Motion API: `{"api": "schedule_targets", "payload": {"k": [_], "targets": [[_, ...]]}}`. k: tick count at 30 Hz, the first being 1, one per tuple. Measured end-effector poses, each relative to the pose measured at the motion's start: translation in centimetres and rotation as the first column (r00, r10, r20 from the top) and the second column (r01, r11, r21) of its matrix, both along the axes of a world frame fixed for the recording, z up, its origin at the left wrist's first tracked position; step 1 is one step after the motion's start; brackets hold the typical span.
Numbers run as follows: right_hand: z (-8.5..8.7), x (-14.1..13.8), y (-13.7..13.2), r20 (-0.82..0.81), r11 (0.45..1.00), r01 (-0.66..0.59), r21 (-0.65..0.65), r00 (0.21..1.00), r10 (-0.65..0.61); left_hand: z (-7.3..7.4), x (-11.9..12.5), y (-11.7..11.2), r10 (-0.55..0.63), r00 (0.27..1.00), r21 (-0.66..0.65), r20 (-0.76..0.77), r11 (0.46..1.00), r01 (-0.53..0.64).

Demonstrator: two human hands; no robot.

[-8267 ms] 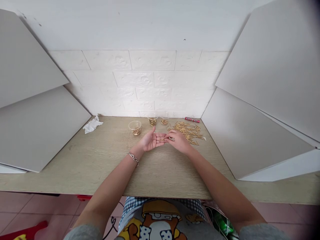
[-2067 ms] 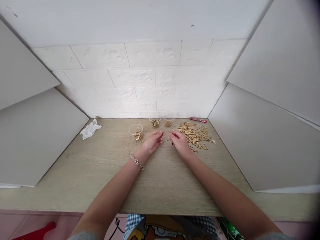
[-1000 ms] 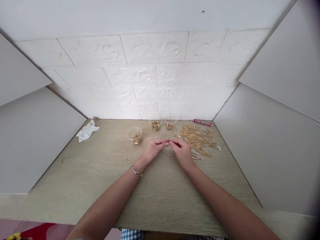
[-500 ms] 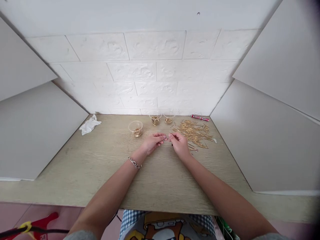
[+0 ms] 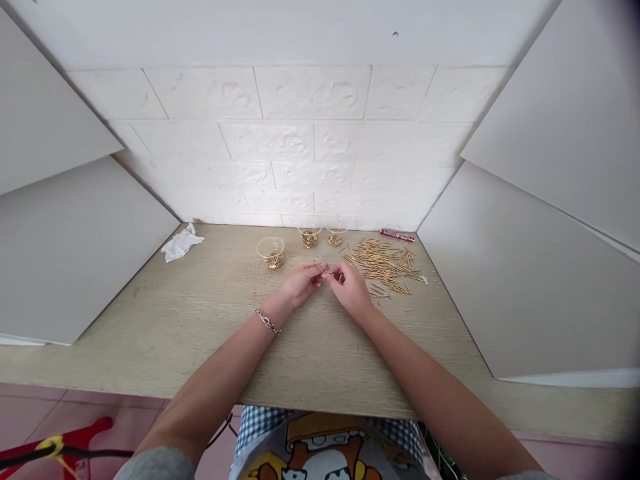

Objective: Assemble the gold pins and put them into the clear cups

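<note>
Gold-coloured pins are lying in a loose heap on the pale wooden table, just to the right of where the two hands are meeting. The left hand and the right hand are working fingertip to fingertip, both narrowed to a pinch around something very small between them — it is looking like one of the thin pins, though it is too tiny to make out for certain. Three clear plastic cups are standing behind the hands: the nearest cup is sitting left of the two far cups, and each is holding small gold parts.

Judging from this, the likeliest slip is the pinched piece escaping — a grip this fine on something so thin is leaving little margin, and a dropped pin would be rolling into the heap or off toward the table edge. The right wrist is also hovering near stray pins at the heap's border, so a careless sweep could be scattering them. The light cups could be tipping if a hand is brushing them.

A red marker is resting by the back wall and a crumpled white cloth is lying far left; any print on the marker is too small to read, and no other writing is showing.
</note>
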State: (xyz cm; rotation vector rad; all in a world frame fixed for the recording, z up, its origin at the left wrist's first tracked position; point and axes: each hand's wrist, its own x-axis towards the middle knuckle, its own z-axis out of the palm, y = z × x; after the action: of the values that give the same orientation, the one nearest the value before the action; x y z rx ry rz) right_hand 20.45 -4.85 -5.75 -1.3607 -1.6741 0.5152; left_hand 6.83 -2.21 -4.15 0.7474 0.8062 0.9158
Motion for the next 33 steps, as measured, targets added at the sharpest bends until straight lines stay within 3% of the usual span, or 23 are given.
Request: {"api": "schedule_targets", "payload": {"k": [7,19,33], "targets": [[0.24,0.49,0.39,-0.020,0.992,-0.092,0.091,0.995,0.094,-0.24,-0.27,0.20,-0.043,0.998,0.001,0.053,0.999,0.043],[0.17,0.85,0.60,0.003,0.989,-0.061,0.137,0.998,0.062,0.31,-0.21,-0.26,-0.054,0.998,-0.118,0.028,0.991,0.057],[0.32,0.79,0.42,-0.014,0.994,-0.044,0.095,0.999,0.045,0.57,-0.73,-0.18,-0.135,0.989,-0.020,-0.055,0.991,0.134]]}}
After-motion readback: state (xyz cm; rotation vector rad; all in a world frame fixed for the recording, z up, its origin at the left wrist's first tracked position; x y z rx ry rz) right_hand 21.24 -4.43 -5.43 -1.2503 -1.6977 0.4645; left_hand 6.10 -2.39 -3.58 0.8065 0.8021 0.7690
